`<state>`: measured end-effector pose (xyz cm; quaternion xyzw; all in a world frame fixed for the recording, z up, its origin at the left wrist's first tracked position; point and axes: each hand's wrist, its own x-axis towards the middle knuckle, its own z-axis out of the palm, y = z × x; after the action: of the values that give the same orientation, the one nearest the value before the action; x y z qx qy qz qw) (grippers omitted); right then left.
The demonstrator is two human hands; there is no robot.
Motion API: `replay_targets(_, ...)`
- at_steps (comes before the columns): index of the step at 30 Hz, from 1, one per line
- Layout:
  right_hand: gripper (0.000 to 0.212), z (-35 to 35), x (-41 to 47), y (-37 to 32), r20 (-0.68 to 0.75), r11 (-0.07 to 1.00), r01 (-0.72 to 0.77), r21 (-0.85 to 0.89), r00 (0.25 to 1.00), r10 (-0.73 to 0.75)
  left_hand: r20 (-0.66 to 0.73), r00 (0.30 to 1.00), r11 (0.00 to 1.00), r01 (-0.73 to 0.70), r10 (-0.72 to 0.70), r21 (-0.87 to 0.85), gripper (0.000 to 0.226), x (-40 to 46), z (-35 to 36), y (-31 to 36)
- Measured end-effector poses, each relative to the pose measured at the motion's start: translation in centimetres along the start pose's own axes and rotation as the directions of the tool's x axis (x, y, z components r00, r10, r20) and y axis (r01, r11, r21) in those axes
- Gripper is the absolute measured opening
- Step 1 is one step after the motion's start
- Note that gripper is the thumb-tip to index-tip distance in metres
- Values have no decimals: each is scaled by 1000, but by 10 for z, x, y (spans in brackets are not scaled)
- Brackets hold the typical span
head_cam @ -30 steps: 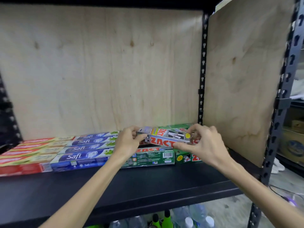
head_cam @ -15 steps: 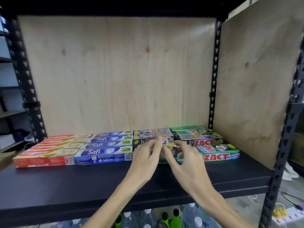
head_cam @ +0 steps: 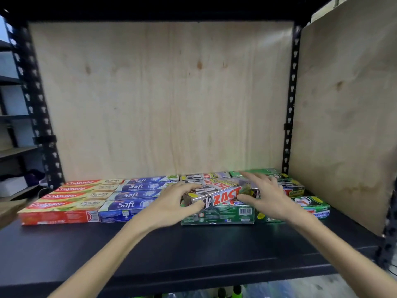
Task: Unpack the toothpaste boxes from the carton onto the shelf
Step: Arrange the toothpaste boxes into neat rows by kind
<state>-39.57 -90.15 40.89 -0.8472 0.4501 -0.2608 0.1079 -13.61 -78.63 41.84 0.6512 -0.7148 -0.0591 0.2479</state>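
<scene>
Head view shows both our hands on one silver Zact toothpaste box [head_cam: 223, 195], which lies tilted on top of a green Zact box [head_cam: 217, 214] on the black shelf [head_cam: 193, 250]. Our left hand [head_cam: 171, 203] grips its left end, with fingers curled over the top and the thumb on the front face. Our right hand [head_cam: 266, 196] holds the right end between the thumb in front and the spread fingers behind.

To the left of our left hand lie rows of blue Safi boxes [head_cam: 129, 204] and red Colgate boxes [head_cam: 62, 209]; under and behind our right hand lie more green Zact boxes [head_cam: 309, 206].

The carton is not visible here.

We judge the risk is this: the box is not level, so if we let go now, it can slide forward off the green one or push the neighbours out of line.
</scene>
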Motion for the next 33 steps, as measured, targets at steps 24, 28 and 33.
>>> replay_targets(24, 74, 27, 97, 36, 32, 982, 126, -141, 992, -123, -7, 1000, 990, -8, 9, 143, 42, 78, 0, -73)
replay_targets(28, 79, 27, 99, 38, 37, 960, 155, -234, 988, -150, -3, 1000, 994, 25, -25, 102, 43, 79, 3, -78)
replay_targets(33, 87, 30, 96, 33, 73, 950, 158, -271, 987, -143, 14, 995, 995, 98, -98, -1, 49, 81, 4, -84)
